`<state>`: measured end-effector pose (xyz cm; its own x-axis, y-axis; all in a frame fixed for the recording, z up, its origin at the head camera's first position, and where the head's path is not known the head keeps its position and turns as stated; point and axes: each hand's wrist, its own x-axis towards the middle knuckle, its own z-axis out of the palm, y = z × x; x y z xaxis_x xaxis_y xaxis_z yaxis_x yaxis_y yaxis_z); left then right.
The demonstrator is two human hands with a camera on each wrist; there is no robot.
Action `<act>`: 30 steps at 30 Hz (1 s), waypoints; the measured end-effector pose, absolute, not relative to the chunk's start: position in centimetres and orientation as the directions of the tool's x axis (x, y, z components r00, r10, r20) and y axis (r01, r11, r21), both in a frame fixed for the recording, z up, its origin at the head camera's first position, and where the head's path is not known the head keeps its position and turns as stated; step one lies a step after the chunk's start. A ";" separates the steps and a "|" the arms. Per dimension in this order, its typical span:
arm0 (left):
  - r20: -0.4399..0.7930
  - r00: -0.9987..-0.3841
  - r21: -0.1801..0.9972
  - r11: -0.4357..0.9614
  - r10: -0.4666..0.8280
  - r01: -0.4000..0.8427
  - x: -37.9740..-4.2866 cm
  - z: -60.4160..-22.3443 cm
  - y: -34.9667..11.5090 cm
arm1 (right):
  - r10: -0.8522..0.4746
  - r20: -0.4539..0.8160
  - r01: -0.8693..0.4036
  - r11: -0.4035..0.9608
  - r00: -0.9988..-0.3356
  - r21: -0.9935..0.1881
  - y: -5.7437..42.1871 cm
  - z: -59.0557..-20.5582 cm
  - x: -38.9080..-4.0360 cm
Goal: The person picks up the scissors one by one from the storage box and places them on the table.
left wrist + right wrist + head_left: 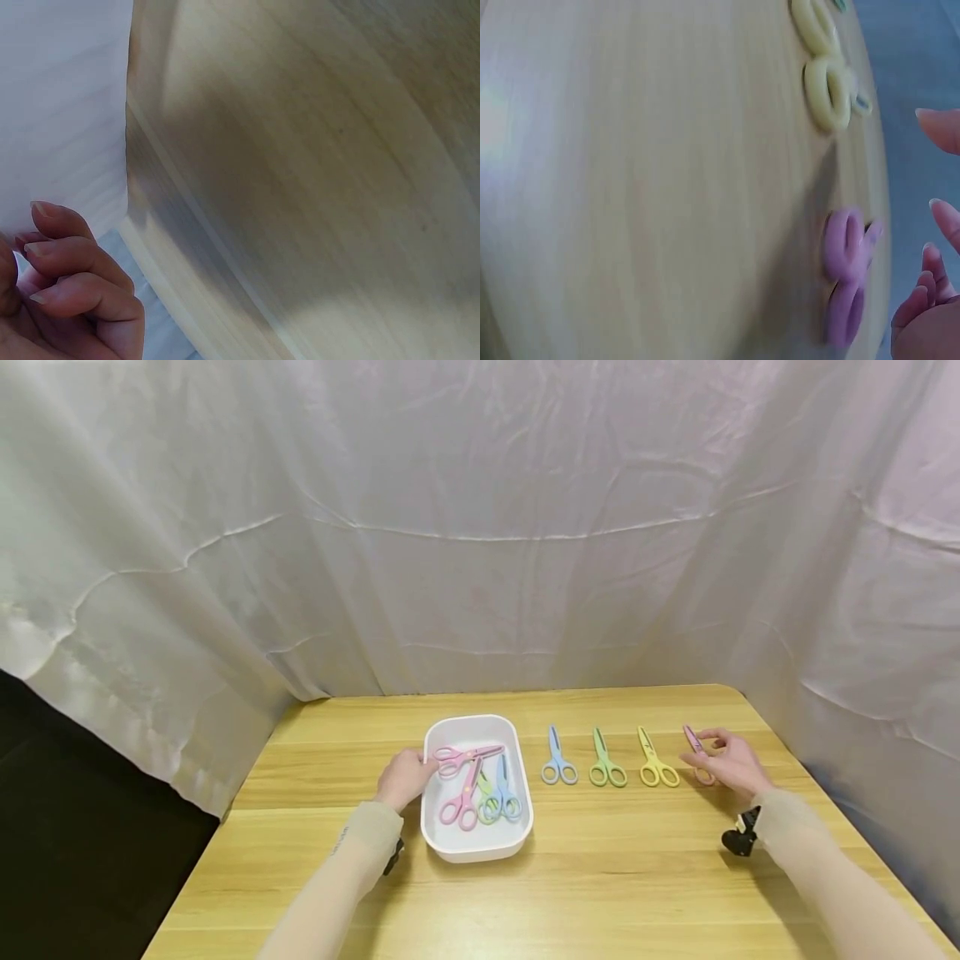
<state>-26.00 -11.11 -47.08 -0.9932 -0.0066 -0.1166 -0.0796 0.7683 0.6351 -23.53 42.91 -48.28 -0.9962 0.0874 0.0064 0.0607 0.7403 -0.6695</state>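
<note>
My left hand (405, 777) grips the left rim of a white plastic tray (480, 852), a finger showing over the edge. In the left wrist view its fingers (82, 259) curl beside the tray's wall (60, 112). Inside the tray lie two pink scissors (461, 806), a pair of blue scissors (501, 789) and green scissors (483, 814) partly beneath the blue ones. My right hand (731, 764) hovers over purple-pink scissors (692, 739), thumb and fingers spread apart. Those scissors' handles (847, 247) lie on the table in the right wrist view, apart from the fingers.
In a row between the tray and my right hand lie blue scissors (558, 764), green scissors (606, 767) and yellow scissors (656, 764), blades pointing away. The wooden table (600, 877) ends at a grey-white curtain (480, 593) behind and at the sides.
</note>
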 end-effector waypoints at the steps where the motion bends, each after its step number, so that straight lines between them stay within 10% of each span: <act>1: -0.117 -0.993 0.633 0.770 -0.008 -0.081 -26.0 -47.1 -11.1 | 0.087 0.016 0.053 0.736 -0.996 -0.675 42.5 -48.1 -23.6; 30: -0.121 -0.993 0.618 0.783 -0.005 -0.079 -26.1 -47.0 -11.2 | -0.175 0.232 -0.290 0.626 -0.957 -0.724 27.3 -43.3 -23.8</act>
<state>-26.06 -11.24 -46.99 -0.9926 -0.0048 -0.1211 -0.0791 0.7826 0.6175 -23.78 27.25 -43.35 -0.9569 -0.1748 0.2318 -0.2898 0.6257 -0.7242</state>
